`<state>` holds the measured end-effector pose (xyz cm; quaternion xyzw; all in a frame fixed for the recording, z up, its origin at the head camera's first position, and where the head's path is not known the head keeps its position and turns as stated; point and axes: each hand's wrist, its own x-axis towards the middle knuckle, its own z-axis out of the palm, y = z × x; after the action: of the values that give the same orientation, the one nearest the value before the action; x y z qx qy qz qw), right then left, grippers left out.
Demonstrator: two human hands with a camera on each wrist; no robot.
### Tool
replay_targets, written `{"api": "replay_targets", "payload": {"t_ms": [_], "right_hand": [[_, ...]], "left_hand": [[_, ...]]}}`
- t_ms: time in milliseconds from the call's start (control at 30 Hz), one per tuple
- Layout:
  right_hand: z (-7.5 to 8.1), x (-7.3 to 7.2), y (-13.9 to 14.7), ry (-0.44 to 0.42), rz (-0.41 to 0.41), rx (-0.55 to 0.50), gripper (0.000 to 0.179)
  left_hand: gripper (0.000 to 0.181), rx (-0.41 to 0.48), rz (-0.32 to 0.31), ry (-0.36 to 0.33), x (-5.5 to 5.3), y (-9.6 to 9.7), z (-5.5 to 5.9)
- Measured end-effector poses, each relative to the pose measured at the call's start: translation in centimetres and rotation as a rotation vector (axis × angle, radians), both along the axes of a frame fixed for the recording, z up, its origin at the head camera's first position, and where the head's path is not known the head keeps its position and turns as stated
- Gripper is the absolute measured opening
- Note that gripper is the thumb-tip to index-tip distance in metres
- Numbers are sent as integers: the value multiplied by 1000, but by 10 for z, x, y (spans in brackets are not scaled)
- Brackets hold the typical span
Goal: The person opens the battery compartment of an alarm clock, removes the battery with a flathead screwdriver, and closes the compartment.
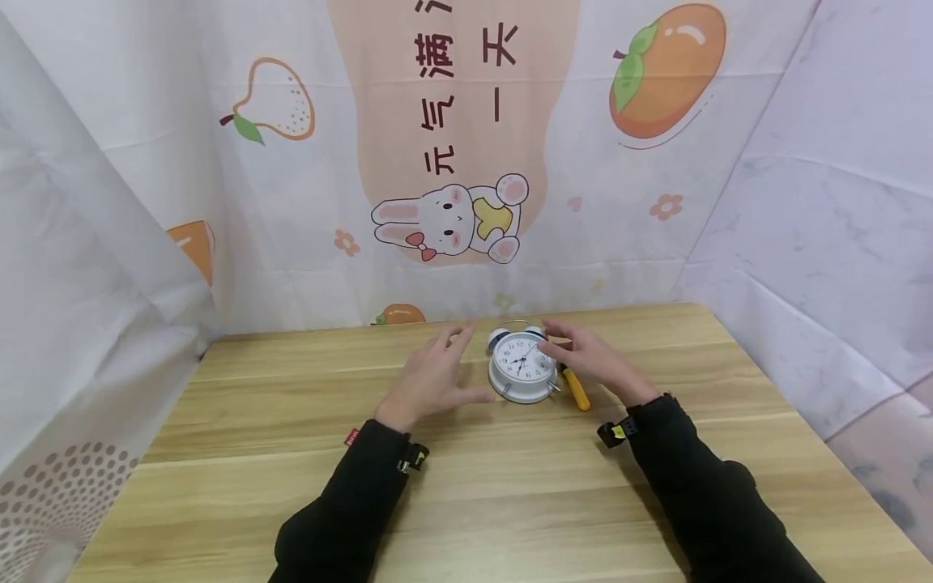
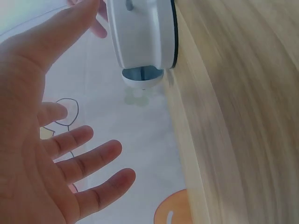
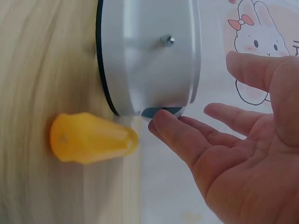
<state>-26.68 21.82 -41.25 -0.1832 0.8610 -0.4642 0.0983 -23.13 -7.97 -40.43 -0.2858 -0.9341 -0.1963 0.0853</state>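
A white twin-bell alarm clock (image 1: 522,360) lies face up on the wooden table near its far edge, with its two small feet toward me. My left hand (image 1: 430,379) is left of the clock, thumb and fingers spread and apart from it. In the left wrist view, the clock's white side (image 2: 140,32) shows beyond the thumb. My right hand (image 1: 592,358) reaches in at the clock's right side, its fingers loosely extended. In the right wrist view, the fingertips (image 3: 164,120) overlap the bell end of the clock. Neither hand grips anything.
A tool's yellow handle (image 1: 576,389) lies right of the clock, below my right hand; its far end is hidden. A small red tag (image 1: 351,437) shows beside my left sleeve. Printed cloth (image 1: 291,202) hangs behind the wooden table (image 1: 510,502), with more cloth at both sides.
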Motion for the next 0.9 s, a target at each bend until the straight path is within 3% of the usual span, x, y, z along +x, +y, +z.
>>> {"api": "replay_targets", "payload": {"t_ms": [300,500,900], "right_hand": [[-5,0,-3,22,68,51,61],[-4,1,-3,12,65,73,61],[-8,2,-10,37,112,27,59]], "left_hand": [[111,-25,-23,-73,4,1,-7],[107,-25,-45,-118,12,11,-4],[100,-75,-72,-71,18,17,-6]]}}
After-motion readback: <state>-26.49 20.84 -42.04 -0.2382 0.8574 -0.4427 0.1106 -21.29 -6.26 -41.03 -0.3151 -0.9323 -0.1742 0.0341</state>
